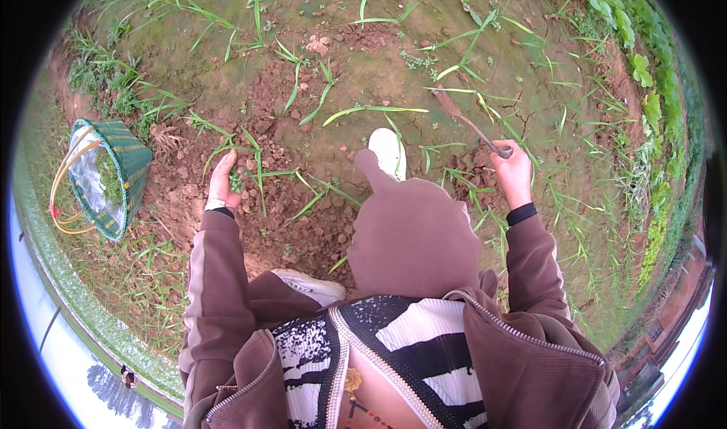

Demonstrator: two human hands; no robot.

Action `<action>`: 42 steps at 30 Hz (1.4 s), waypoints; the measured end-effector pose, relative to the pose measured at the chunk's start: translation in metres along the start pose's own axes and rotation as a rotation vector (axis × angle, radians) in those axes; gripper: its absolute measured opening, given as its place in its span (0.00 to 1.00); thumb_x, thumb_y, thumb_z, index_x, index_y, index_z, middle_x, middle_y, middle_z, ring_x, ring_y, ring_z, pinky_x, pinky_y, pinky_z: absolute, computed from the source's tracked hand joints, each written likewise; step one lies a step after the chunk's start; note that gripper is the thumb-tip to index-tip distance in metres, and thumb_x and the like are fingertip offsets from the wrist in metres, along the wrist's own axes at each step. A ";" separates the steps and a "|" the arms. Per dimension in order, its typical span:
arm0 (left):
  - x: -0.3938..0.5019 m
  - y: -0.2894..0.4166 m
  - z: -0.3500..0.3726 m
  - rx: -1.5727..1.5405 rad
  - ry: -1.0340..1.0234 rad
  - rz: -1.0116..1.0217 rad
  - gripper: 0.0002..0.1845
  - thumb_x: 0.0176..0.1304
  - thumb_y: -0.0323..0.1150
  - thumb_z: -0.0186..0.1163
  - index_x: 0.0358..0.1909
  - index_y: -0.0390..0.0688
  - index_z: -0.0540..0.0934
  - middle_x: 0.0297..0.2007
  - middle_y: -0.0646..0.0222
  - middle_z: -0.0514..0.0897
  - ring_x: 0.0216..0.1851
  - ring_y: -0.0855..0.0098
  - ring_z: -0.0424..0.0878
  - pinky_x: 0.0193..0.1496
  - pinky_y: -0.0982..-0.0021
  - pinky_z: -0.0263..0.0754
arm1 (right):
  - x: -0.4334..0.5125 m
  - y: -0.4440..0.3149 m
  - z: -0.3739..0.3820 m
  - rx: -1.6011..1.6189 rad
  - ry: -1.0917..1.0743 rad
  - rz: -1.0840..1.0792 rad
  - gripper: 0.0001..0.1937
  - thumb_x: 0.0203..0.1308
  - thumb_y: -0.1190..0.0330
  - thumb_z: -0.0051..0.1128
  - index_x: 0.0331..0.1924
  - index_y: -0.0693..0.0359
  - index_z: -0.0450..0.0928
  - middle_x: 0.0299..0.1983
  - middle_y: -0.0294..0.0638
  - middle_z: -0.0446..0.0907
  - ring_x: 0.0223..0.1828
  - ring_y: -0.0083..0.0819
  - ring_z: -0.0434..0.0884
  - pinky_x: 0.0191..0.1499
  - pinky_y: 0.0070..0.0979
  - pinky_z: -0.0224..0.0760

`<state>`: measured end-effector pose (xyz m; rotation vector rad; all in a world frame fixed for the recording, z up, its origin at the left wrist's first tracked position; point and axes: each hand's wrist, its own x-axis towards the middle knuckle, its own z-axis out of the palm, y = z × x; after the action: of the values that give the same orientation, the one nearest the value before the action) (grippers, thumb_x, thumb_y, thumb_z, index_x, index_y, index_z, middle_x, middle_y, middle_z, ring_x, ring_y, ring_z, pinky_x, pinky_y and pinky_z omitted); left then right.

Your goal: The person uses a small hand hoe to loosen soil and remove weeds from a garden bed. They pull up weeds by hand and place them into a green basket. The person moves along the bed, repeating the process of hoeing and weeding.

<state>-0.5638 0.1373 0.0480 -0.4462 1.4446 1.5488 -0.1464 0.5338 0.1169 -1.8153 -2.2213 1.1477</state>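
My left hand (222, 180) holds a small tuft of green weeds (235, 182) against its palm, low over loosened reddish soil (284, 213). Long-leaved green seedlings (258, 162) grow just beside its fingers. In my right hand (513, 170) is a rusty hand digging tool (468, 123); its hollow handle end shows at my fist. The narrow brown blade points up and leftward, close to a leafy plant. Left of my left hand is a green woven basket (133, 170) with yellowish handles, a clear plastic liner and small greens (108, 176) inside.
My white shoes (388, 150) are on the soil, one forward between the seedlings, the other (309, 286) near my left knee. Rows of seedlings (471, 43) spread across the bed. Broad-leaved plants (642, 71) line the right edge. A distant person (128, 377) appears at lower left.
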 end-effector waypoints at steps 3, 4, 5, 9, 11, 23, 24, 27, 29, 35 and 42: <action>-0.001 -0.004 0.005 0.085 0.069 -0.037 0.07 0.69 0.40 0.60 0.42 0.51 0.78 0.28 0.80 0.75 0.23 0.84 0.68 0.24 0.80 0.60 | 0.006 0.008 0.009 0.161 -0.004 0.071 0.09 0.52 0.75 0.59 0.38 0.65 0.82 0.28 0.37 0.83 0.25 0.20 0.77 0.32 0.21 0.71; 0.000 -0.006 0.008 0.040 0.074 -0.046 0.08 0.69 0.42 0.60 0.41 0.50 0.78 0.25 0.81 0.73 0.22 0.84 0.66 0.22 0.80 0.58 | 0.007 0.012 0.012 0.209 0.028 0.109 0.09 0.53 0.75 0.60 0.39 0.66 0.82 0.28 0.36 0.82 0.25 0.20 0.77 0.31 0.20 0.71; 0.001 -0.009 0.010 0.068 0.057 -0.054 0.09 0.69 0.42 0.60 0.41 0.50 0.78 0.25 0.81 0.72 0.22 0.84 0.66 0.22 0.80 0.58 | 0.005 0.016 0.018 0.290 -0.006 0.177 0.09 0.53 0.76 0.60 0.40 0.65 0.81 0.28 0.35 0.82 0.25 0.20 0.77 0.31 0.20 0.71; 0.011 -0.023 0.030 0.114 0.065 -0.077 0.12 0.68 0.45 0.61 0.41 0.47 0.79 0.24 0.84 0.70 0.22 0.86 0.65 0.23 0.81 0.58 | -0.009 0.031 0.056 0.404 0.074 0.226 0.10 0.55 0.76 0.61 0.42 0.63 0.81 0.27 0.34 0.81 0.28 0.20 0.78 0.32 0.21 0.72; 0.014 -0.028 0.041 0.135 0.088 -0.084 0.11 0.67 0.44 0.61 0.41 0.49 0.79 0.25 0.83 0.72 0.22 0.85 0.66 0.23 0.81 0.59 | -0.011 0.038 0.069 0.244 0.144 0.046 0.10 0.56 0.74 0.61 0.43 0.60 0.81 0.28 0.36 0.83 0.29 0.22 0.81 0.35 0.22 0.73; 0.014 -0.041 0.045 0.179 0.100 -0.114 0.07 0.66 0.38 0.62 0.42 0.50 0.79 0.30 0.80 0.78 0.25 0.83 0.71 0.25 0.78 0.66 | 0.007 0.089 0.115 0.209 0.161 -0.097 0.12 0.60 0.75 0.60 0.48 0.57 0.78 0.26 0.29 0.76 0.26 0.16 0.72 0.32 0.19 0.68; 0.014 -0.040 0.043 0.178 0.092 -0.116 0.08 0.66 0.38 0.62 0.44 0.50 0.80 0.30 0.80 0.78 0.26 0.82 0.72 0.26 0.77 0.68 | 0.011 0.091 0.113 0.122 0.167 -0.110 0.13 0.60 0.74 0.61 0.49 0.56 0.78 0.25 0.30 0.76 0.25 0.18 0.73 0.31 0.20 0.69; 0.014 -0.041 0.038 0.156 0.125 -0.112 0.10 0.66 0.40 0.62 0.45 0.49 0.80 0.30 0.80 0.78 0.26 0.81 0.72 0.26 0.76 0.69 | 0.020 0.090 0.104 -0.078 0.238 -0.297 0.14 0.60 0.70 0.62 0.50 0.51 0.79 0.28 0.39 0.80 0.26 0.28 0.78 0.33 0.26 0.73; 0.014 -0.040 0.037 0.146 0.140 -0.105 0.09 0.66 0.40 0.62 0.43 0.50 0.80 0.30 0.80 0.78 0.26 0.81 0.72 0.26 0.77 0.68 | 0.025 0.086 0.091 -0.105 0.170 -0.205 0.14 0.59 0.68 0.62 0.49 0.49 0.79 0.34 0.46 0.84 0.33 0.38 0.85 0.36 0.30 0.76; 0.015 -0.038 0.041 0.148 0.144 -0.091 0.07 0.66 0.42 0.63 0.39 0.53 0.80 0.31 0.79 0.80 0.26 0.81 0.72 0.25 0.77 0.65 | 0.021 0.068 0.043 0.021 0.118 -0.340 0.13 0.54 0.75 0.64 0.44 0.55 0.83 0.22 0.37 0.79 0.23 0.24 0.77 0.31 0.22 0.72; 0.012 -0.036 0.038 0.155 0.126 -0.144 0.08 0.66 0.43 0.62 0.40 0.52 0.79 0.32 0.79 0.80 0.25 0.81 0.71 0.25 0.77 0.65 | 0.009 0.051 0.038 0.191 -0.014 -0.099 0.10 0.55 0.76 0.62 0.43 0.60 0.83 0.26 0.32 0.80 0.27 0.17 0.75 0.33 0.19 0.70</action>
<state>-0.5280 0.1720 0.0266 -0.5502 1.5805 1.3040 -0.1252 0.5245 0.0572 -1.6108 -2.1006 1.3061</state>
